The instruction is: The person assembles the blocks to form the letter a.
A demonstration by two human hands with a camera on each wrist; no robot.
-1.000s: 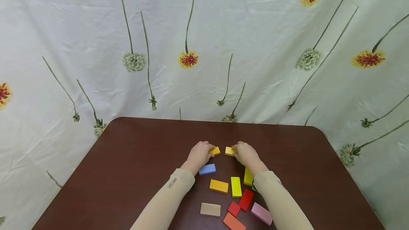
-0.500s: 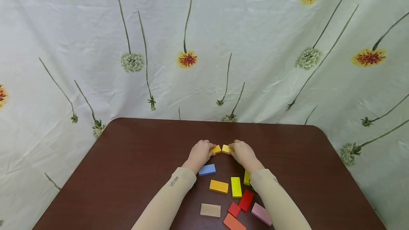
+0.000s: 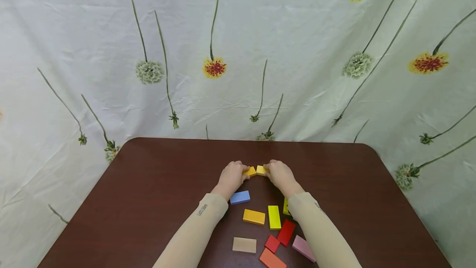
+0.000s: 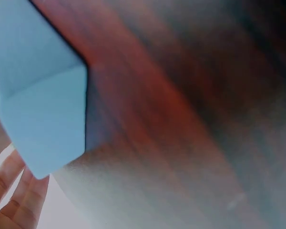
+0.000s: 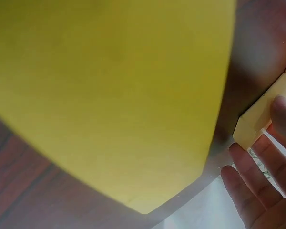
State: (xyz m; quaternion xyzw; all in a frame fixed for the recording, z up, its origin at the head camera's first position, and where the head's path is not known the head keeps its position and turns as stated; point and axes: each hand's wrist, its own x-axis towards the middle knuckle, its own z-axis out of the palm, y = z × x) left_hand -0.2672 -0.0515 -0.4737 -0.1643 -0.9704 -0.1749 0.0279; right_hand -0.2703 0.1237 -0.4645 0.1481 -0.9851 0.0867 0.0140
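Towards the far side of the table, my left hand (image 3: 230, 178) grips an orange-yellow block (image 3: 251, 171). My right hand (image 3: 281, 177) pinches a pale yellow block (image 3: 261, 170), thumb on one side and fingers on the other in the right wrist view. The two blocks meet end to end at a slight angle, both low at the tabletop. Under my left wrist lies a blue block (image 3: 239, 197), which hides most of the left hand in the left wrist view. A yellow block (image 5: 124, 105) looms large before the right wrist camera.
Nearer me on the dark brown table (image 3: 156, 202) lie an orange block (image 3: 254, 217), a bright yellow block (image 3: 274, 217), a tan block (image 3: 244, 245), red blocks (image 3: 286, 232), a coral block (image 3: 272, 258) and a pink block (image 3: 303, 248). A flowered cloth (image 3: 238, 106) hangs behind the table.
My right hand has slid left with the pale yellow block, closing the gap to the orange-yellow one until they meet. The left hand barely shifts. The head view has tilted slightly.
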